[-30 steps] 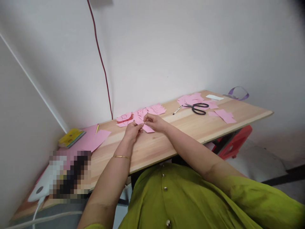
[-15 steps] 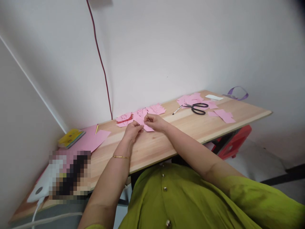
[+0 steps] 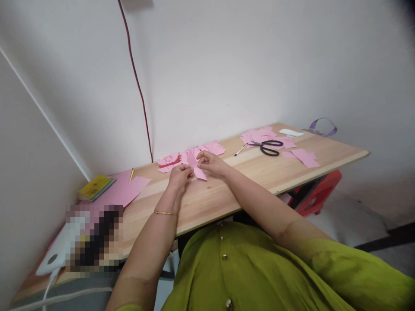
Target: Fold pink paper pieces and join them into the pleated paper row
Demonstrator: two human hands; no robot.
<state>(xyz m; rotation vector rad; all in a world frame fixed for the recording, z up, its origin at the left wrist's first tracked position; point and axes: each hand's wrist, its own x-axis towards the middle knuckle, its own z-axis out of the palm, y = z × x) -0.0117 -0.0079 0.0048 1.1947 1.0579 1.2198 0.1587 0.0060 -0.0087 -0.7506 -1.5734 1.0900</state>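
Observation:
A small piece of pink paper is between my two hands, just above the wooden table. My left hand pinches its left edge between thumb and fingers. On the other side, my right hand has its thumb and fingertips closed on the paper's right edge. Fingers cover the middle of the piece. Right behind it, along the wall, lie pink cut-outs with jagged edges and reddish markings; one cut-out at the left carries a red strip.
Black-handled scissors and a pen lie by pink paper scraps on the right. Left are a large pink sheet, a yellow pencil, a yellow packet and a white power strip. A red stool stands under the table.
The pink paper has turned a little between my hands, and more of its upper part shows. My right hand has moved slightly up, its fingers a bit less curled.

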